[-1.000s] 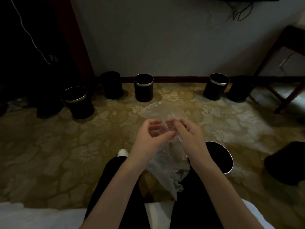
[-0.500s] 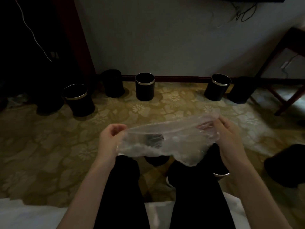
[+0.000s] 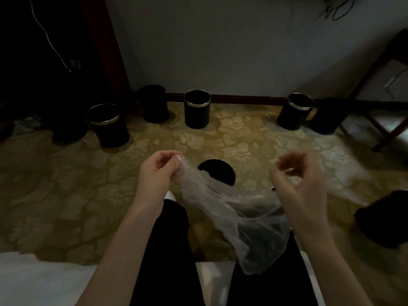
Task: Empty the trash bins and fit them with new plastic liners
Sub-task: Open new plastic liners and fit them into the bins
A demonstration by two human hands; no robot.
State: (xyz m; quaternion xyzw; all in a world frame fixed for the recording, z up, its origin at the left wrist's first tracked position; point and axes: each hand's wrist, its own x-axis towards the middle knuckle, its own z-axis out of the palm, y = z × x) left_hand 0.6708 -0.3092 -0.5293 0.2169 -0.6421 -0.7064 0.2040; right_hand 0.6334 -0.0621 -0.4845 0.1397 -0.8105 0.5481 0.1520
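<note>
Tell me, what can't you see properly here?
Head view:
- Right hand: blurred by motion, so whether it grips the liner is unclear.
- Bin under that hand: hidden by hand and liner; only a bit of rim shows.
- Bins by the wall: too dark inside to tell if empty.

I can read no words, numbers or signs, not on the black bins (image 3: 197, 115) or the wall (image 3: 220, 51).

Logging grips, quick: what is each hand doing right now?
Left hand: pinches the clear plastic liner.
Right hand: fingers curled, blurred; grip on the liner cannot be told.
</note>
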